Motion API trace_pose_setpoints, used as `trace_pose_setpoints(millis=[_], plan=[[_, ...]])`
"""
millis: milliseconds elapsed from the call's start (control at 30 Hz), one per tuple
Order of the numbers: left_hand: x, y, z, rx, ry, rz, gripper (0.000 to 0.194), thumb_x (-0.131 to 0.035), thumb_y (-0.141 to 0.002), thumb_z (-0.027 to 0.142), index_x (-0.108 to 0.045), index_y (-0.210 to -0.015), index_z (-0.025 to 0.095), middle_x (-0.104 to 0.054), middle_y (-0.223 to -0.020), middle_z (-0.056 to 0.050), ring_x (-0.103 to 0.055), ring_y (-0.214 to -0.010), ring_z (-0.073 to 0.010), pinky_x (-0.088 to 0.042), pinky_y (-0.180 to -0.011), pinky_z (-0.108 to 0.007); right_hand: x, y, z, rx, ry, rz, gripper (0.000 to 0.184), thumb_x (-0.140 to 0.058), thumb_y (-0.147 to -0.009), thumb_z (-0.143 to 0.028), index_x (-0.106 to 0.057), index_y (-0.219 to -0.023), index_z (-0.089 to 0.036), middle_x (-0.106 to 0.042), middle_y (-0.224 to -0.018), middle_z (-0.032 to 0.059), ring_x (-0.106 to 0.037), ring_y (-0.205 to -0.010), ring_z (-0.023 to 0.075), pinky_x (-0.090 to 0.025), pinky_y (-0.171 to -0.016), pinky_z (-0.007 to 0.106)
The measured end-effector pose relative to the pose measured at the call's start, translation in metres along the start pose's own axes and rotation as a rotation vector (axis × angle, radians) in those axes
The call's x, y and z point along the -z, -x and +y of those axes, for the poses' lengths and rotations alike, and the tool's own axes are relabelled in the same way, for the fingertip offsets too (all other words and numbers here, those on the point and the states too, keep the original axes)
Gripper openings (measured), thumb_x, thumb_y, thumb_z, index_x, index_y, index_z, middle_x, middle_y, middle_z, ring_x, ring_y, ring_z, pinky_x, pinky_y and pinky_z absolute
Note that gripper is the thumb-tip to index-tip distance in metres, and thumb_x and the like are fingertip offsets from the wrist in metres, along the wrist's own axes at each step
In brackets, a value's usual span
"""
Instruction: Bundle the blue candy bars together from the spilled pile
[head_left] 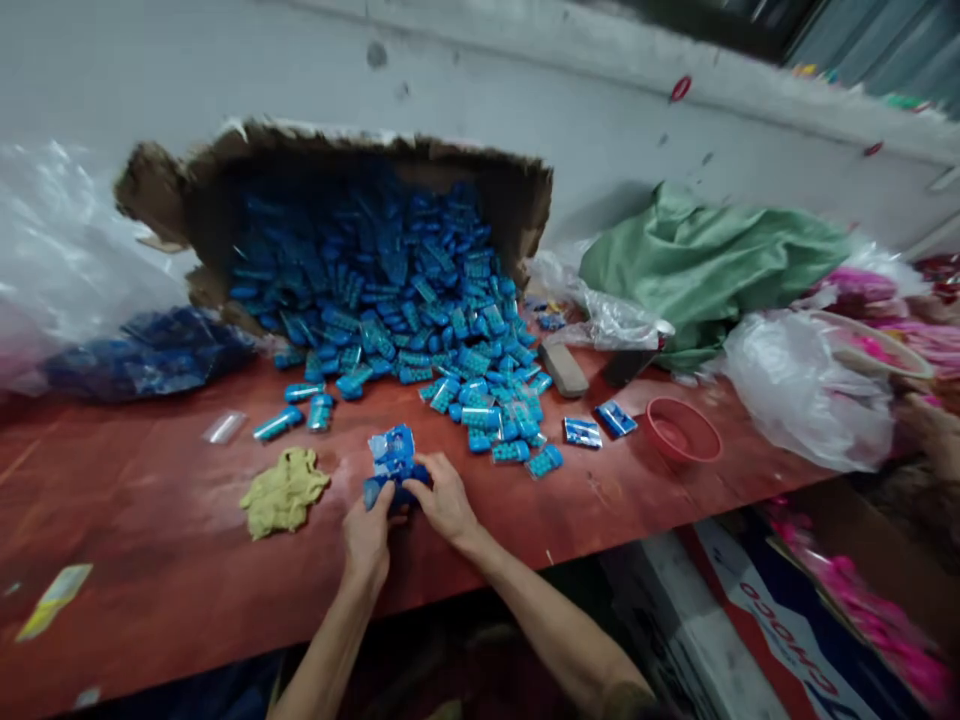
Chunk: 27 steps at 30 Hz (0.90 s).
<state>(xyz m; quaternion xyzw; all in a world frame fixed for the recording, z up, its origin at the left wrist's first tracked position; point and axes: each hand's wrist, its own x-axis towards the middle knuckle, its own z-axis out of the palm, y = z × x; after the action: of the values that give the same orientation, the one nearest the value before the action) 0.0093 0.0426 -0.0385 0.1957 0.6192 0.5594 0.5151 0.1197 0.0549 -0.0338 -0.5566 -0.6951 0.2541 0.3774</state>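
Observation:
Both my hands meet at the front middle of a red-brown table. My left hand and my right hand are closed on a small clear packet holding blue pieces, which they hold between them just above the table. A torn cardboard box lies on its side behind them, spilling several small blue plastic items across the table toward my hands. Two filled blue packets lie to the right.
A yellow cloth lies left of my hands. A red bowl, a brown block, green fabric and clear plastic bags sit to the right. Another person's hand shows at far right. Boxes with pink items stand below.

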Motion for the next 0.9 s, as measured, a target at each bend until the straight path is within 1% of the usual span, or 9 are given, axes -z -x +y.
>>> trace_pose_setpoints(millis=[100,233,333,433,500,633,733,800,900], plan=[[-0.003,-0.010,-0.001,-0.033,-0.034,0.013,0.035,-0.071,-0.055,0.041,-0.061,-0.075,0.014,-0.061,-0.063,-0.001,-0.056,-0.047,-0.0140,-0.049,-0.044,-0.027,-0.006,-0.008,0.002,0.004,0.070,-0.086,0.015,-0.054,-0.087,-0.022,-0.068,-0.089,-0.020,-0.068,-0.087,0.0041,-0.061,-0.083,0.0174,-0.042,-0.074,0.026],[0.001,-0.020,0.002,-0.066,-0.287,-0.024,0.033,-0.062,-0.061,0.047,-0.060,-0.067,0.015,-0.058,-0.056,-0.002,-0.056,-0.046,-0.0182,-0.049,-0.047,-0.034,-0.009,-0.018,0.005,-0.103,0.111,-0.110,0.028,-0.047,-0.090,-0.026,-0.067,-0.072,-0.019,-0.069,-0.073,0.0032,-0.061,-0.067,0.0152,-0.037,-0.060,0.023],[0.011,-0.020,0.002,-0.359,-0.692,-0.053,0.034,-0.052,-0.072,0.047,-0.063,-0.065,0.016,-0.061,-0.058,-0.006,-0.060,-0.057,-0.0248,-0.051,-0.059,-0.039,-0.008,-0.019,0.005,-0.126,0.151,-0.097,0.024,-0.044,-0.091,-0.025,-0.067,-0.089,-0.021,-0.072,-0.078,0.0032,-0.064,-0.070,0.0164,-0.036,-0.060,0.023],[0.018,-0.017,-0.006,-0.752,-1.040,0.074,0.034,-0.044,-0.080,0.033,-0.070,-0.092,0.015,-0.069,-0.095,-0.016,-0.062,-0.091,-0.0326,-0.048,-0.078,-0.046,-0.013,-0.016,0.005,-0.106,0.289,-0.076,0.023,-0.044,-0.090,-0.023,-0.065,-0.099,-0.026,-0.071,-0.077,0.0021,-0.065,-0.067,0.0182,-0.035,-0.057,0.025],[0.018,-0.015,-0.013,-0.888,-1.205,0.118,0.039,-0.041,-0.081,0.024,-0.066,-0.111,0.016,-0.063,-0.117,-0.018,-0.055,-0.109,-0.0353,-0.045,-0.086,-0.050,-0.018,-0.016,0.008,-0.048,0.375,-0.038,0.021,-0.047,-0.088,-0.023,-0.066,-0.092,-0.030,-0.069,-0.076,0.0018,-0.064,-0.067,0.0191,-0.035,-0.055,0.026],[0.014,-0.008,-0.016,-0.827,-1.407,0.052,0.039,-0.040,-0.084,0.022,-0.066,-0.113,0.021,-0.061,-0.122,-0.016,-0.050,-0.116,-0.0382,-0.043,-0.085,-0.056,-0.021,-0.019,0.015,0.070,0.417,0.125,0.020,-0.052,-0.086,-0.024,-0.070,-0.079,-0.030,-0.066,-0.093,0.0059,-0.060,-0.084,0.0223,-0.041,-0.070,0.032],[0.011,0.000,-0.008,-0.760,-1.434,-0.034,0.037,-0.043,-0.084,0.025,-0.064,-0.113,0.019,-0.060,-0.122,-0.018,-0.048,-0.118,-0.0388,-0.039,-0.089,-0.059,-0.010,-0.021,0.013,0.046,0.222,0.178,0.019,-0.053,-0.087,-0.025,-0.071,-0.080,-0.025,-0.064,-0.101,0.0076,-0.055,-0.091,0.0213,-0.040,-0.080,0.035],[0.012,0.002,-0.005,-0.748,-1.344,-0.056,0.038,-0.047,-0.083,0.027,-0.061,-0.117,0.017,-0.057,-0.125,-0.019,-0.044,-0.122,-0.0382,-0.034,-0.094,-0.060,-0.003,-0.023,0.014,-0.026,-0.005,0.177,0.019,-0.054,-0.085,-0.023,-0.070,-0.075,-0.019,-0.064,-0.088,0.0069,-0.055,-0.085,0.0184,-0.039,-0.081,0.032],[0.014,0.004,-0.008,-0.753,-1.003,-0.010,0.053,-0.057,-0.079,0.031,-0.050,-0.126,0.009,-0.050,-0.131,-0.024,-0.041,-0.126,-0.0355,-0.032,-0.101,-0.053,0.005,-0.026,0.017,-0.114,-0.087,0.148,0.020,-0.051,-0.086,-0.025,-0.067,-0.077,-0.017,-0.065,-0.083,0.0055,-0.055,-0.084,0.0170,-0.039,-0.082,0.031]])
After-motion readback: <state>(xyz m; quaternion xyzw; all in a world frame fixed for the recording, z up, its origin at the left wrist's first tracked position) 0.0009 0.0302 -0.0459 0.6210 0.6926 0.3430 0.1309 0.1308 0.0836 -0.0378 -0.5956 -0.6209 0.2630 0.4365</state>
